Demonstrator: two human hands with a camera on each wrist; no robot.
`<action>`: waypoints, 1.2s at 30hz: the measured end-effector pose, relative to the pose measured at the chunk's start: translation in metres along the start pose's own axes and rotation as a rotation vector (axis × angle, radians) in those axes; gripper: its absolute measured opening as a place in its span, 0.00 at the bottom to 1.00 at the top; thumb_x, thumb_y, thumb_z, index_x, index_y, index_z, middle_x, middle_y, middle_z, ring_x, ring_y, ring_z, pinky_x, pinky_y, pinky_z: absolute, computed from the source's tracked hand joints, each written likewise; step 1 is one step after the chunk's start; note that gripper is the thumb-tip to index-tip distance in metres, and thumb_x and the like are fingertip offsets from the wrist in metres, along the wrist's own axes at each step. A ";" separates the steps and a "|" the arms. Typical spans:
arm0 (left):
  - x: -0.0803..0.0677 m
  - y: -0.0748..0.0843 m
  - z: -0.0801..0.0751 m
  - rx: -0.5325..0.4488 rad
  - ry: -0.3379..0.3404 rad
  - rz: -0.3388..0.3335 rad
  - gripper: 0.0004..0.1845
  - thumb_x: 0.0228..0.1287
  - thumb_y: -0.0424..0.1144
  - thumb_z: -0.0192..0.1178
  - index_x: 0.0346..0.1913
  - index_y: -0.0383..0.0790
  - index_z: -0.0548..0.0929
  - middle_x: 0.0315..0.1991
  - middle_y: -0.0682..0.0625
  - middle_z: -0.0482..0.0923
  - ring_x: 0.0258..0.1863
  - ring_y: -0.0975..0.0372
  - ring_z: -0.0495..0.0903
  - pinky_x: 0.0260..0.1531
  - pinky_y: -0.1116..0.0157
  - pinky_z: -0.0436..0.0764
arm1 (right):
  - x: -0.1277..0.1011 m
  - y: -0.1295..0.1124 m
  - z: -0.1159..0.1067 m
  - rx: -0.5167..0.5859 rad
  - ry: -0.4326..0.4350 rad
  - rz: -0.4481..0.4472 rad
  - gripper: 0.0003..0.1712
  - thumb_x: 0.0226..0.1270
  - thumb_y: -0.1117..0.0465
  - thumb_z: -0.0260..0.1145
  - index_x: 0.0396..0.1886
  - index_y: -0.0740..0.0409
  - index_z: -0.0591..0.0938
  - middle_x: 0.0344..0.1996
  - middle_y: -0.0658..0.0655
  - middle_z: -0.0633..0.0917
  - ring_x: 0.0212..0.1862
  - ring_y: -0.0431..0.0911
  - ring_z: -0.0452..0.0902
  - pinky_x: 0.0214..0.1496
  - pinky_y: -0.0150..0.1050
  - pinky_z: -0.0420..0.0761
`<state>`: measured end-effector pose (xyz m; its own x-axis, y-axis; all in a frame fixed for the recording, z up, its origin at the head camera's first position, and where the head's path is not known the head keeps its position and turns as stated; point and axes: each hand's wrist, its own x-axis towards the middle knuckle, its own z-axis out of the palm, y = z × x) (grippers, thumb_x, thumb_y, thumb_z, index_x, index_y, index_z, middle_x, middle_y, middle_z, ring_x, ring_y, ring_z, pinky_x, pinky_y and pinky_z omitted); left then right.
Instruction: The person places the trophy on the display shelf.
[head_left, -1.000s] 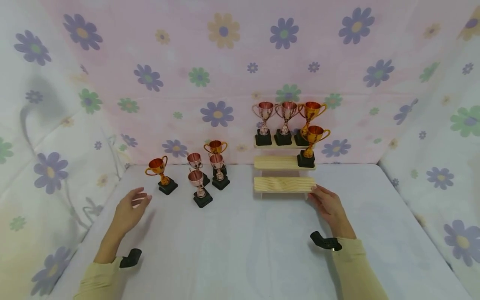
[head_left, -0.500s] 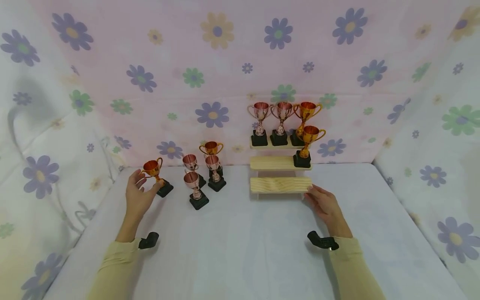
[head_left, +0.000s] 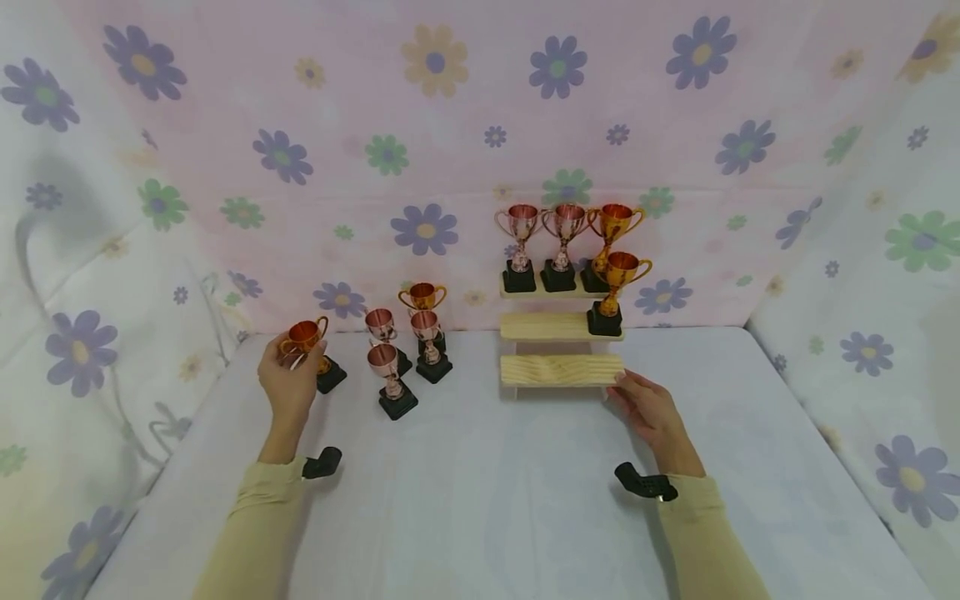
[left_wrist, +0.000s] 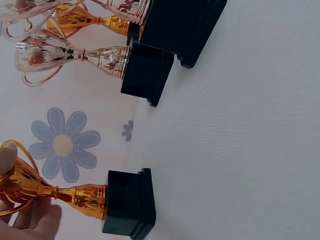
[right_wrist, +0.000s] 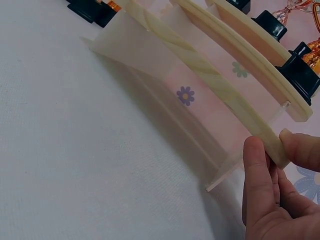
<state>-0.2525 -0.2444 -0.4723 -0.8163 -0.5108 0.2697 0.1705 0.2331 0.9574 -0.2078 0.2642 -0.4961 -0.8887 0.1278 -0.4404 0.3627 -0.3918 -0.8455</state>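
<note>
At the table's left, my left hand (head_left: 289, 387) grips a gold trophy cup (head_left: 303, 337) by its bowl, fingers and thumb round it. The trophy's black base (left_wrist: 129, 202) shows in the left wrist view, and in the head view it stands at the same spot on the table. My right hand (head_left: 654, 418) pinches the right end of the lowest board of a three-step wooden display stand (head_left: 561, 371). In the right wrist view the thumb (right_wrist: 302, 150) lies on the board's top side and fingers are below it.
Right of the held trophy stand several trophies: rose-gold ones, including the front one (head_left: 390, 375), and a gold one (head_left: 422, 298) behind. The stand's top step bears two rose-gold trophies (head_left: 519, 242) and a gold one (head_left: 613, 225); its middle step bears another gold trophy (head_left: 617, 279).
My left hand has moved right and forward to the gold trophy and closed round its bowl. The right hand stays on the stand. The head view has shifted slightly.
</note>
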 end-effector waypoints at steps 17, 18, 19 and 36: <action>-0.032 0.029 -0.028 -0.272 0.100 0.180 0.23 0.59 0.23 0.70 0.58 0.27 0.80 0.40 0.51 0.83 0.38 0.64 0.83 0.43 0.78 0.84 | -0.001 0.000 0.002 0.006 0.002 -0.009 0.37 0.79 0.62 0.58 0.80 0.64 0.56 0.49 0.48 0.79 0.46 0.34 0.81 0.58 0.27 0.81; -0.034 0.033 -0.030 -0.268 0.091 0.207 0.24 0.58 0.23 0.70 0.58 0.27 0.80 0.40 0.51 0.83 0.38 0.64 0.83 0.44 0.77 0.84 | -0.001 0.000 0.002 0.009 0.002 -0.010 0.37 0.79 0.62 0.58 0.80 0.64 0.56 0.48 0.47 0.79 0.45 0.34 0.81 0.57 0.27 0.81; -0.036 0.037 -0.032 -0.260 0.080 0.233 0.24 0.58 0.22 0.70 0.59 0.26 0.80 0.41 0.51 0.83 0.38 0.64 0.83 0.44 0.77 0.84 | -0.001 0.001 0.002 0.006 -0.004 -0.013 0.37 0.79 0.62 0.58 0.80 0.64 0.55 0.48 0.47 0.79 0.45 0.33 0.81 0.58 0.27 0.81; -0.056 0.119 -0.009 -0.248 -0.063 0.426 0.24 0.53 0.20 0.72 0.56 0.23 0.82 0.42 0.53 0.85 0.37 0.64 0.84 0.37 0.76 0.85 | 0.001 -0.001 0.001 0.014 0.004 0.013 0.36 0.80 0.62 0.56 0.81 0.61 0.54 0.63 0.52 0.73 0.51 0.34 0.78 0.61 0.27 0.79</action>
<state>-0.1814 -0.1959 -0.3724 -0.6756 -0.3602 0.6433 0.6165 0.2024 0.7609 -0.2095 0.2638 -0.4958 -0.8828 0.1266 -0.4524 0.3699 -0.4063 -0.8355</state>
